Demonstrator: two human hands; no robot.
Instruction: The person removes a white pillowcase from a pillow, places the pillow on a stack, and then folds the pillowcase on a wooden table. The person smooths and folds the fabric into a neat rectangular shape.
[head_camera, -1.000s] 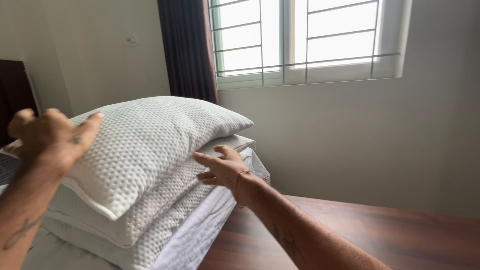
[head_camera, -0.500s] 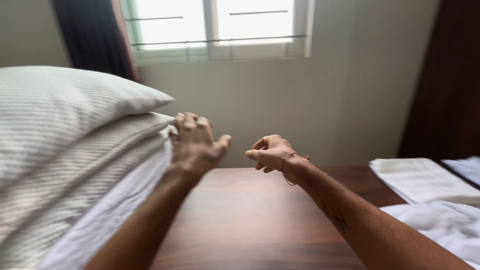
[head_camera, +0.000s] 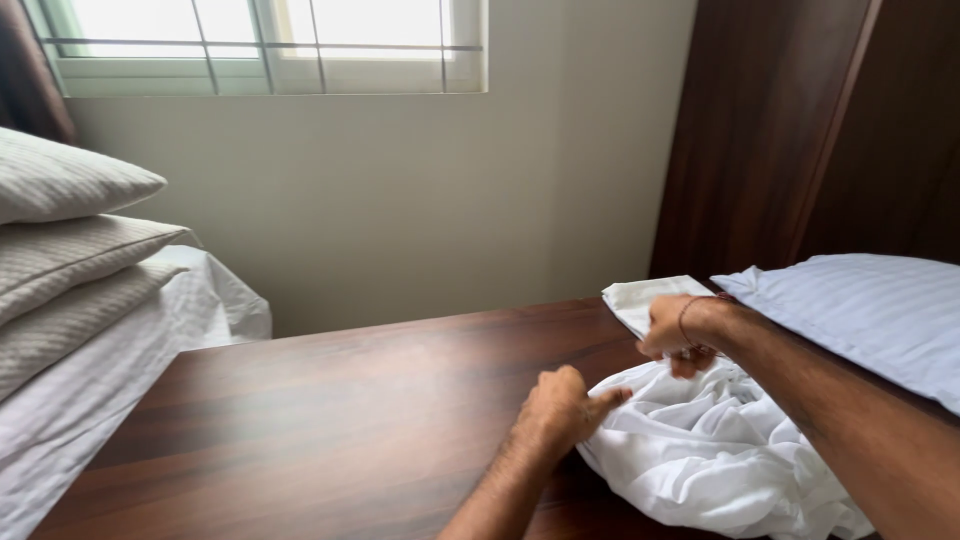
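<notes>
Hands are now found on a crumpled white cloth (head_camera: 715, 455), where half a second ago they were held bare in the air beside the stacked pillows (head_camera: 70, 250). The left hand (head_camera: 560, 410) is closed on the near left edge of the cloth, fingers curled into the fabric, thumb pointed towards the right. The right hand (head_camera: 680, 335) is closed on a raised fold at the top of the same heap, a thin red thread being seen at its wrist. The two hands are held a little apart, the right one higher and farther out.

The cloth is bunched on the dark wooden table (head_camera: 350, 420), directly under and between both hands. A folded white piece (head_camera: 640, 298) lies flat just beyond the right hand. A pale blue striped pillow (head_camera: 860, 315) rests to the right of the right forearm. The stacked pillows, over a white sheet (head_camera: 90, 400), are now well apart to the left of the left hand. A window (head_camera: 270, 45) is set in the wall beyond.

Attention is judged to have passed from the stack to the cloth, which is now gripped at two points though not yet lifted or spread.
</notes>
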